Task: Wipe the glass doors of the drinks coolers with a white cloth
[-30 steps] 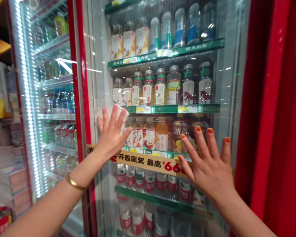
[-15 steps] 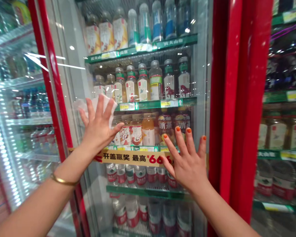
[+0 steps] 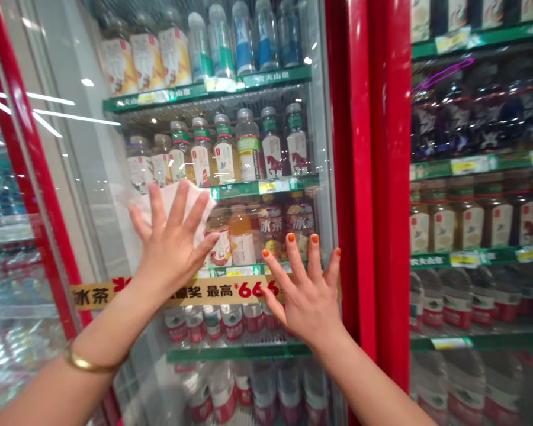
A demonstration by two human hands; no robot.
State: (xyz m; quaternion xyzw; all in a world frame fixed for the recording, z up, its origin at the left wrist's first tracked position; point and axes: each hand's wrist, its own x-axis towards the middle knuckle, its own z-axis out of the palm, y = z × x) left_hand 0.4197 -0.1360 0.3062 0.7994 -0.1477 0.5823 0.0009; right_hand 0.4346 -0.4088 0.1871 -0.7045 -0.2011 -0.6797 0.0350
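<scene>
Two palms splay wide on the smooth glass door point(image 3: 93, 177): left hand point(image 3: 171, 248) pins a white cloth point(image 3: 173, 198), right hand point(image 3: 308, 299) overlaps the yellow "666" banner point(image 3: 222, 290).

The cloth point(image 3: 177, 198) lies flat between the left hand point(image 3: 171, 248) and the glass door point(image 3: 93, 177). Right of that grip, the right hand point(image 3: 306, 296) rests on the same pane, just beside the door frame point(image 3: 359, 177). A label strip point(image 3: 222, 291) crosses the door below the cloth and passes under the right hand. Bottles point(image 3: 242, 236) stand on shelves point(image 3: 249, 189) behind the glass.

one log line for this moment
left hand: flat on white cloth against glass door | right hand: spread on glass door
</scene>
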